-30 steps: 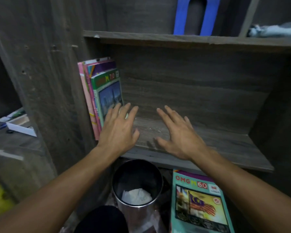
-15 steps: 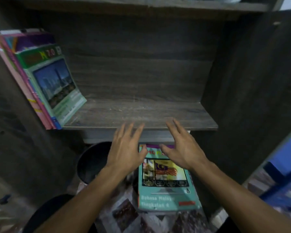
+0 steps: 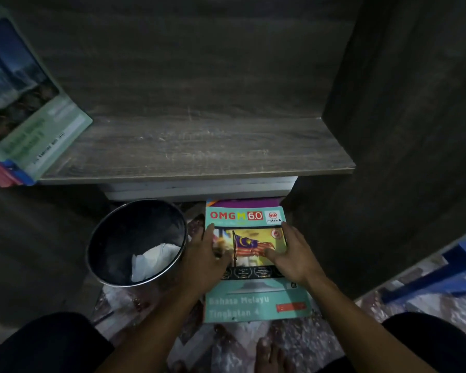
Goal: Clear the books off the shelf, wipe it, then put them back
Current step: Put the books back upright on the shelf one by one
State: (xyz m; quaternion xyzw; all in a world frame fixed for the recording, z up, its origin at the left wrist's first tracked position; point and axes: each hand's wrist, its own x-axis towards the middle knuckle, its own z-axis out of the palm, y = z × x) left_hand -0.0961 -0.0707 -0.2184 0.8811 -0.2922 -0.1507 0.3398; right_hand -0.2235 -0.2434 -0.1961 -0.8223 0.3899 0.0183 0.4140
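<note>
Both hands, the left hand point(image 3: 205, 254) and the right hand point(image 3: 293, 254), are lying fairly straight-fingered along the side edges of the teal book point(image 3: 256, 300), clamping nothing yet. It is sitting on the floor below the shelf point(image 3: 199, 146). Lifting it could be risking a knock against that board's front lip, a nudge toppling the leaning books point(image 3: 30, 109), or a slip into the bin point(image 3: 119, 238) just beside.
</note>
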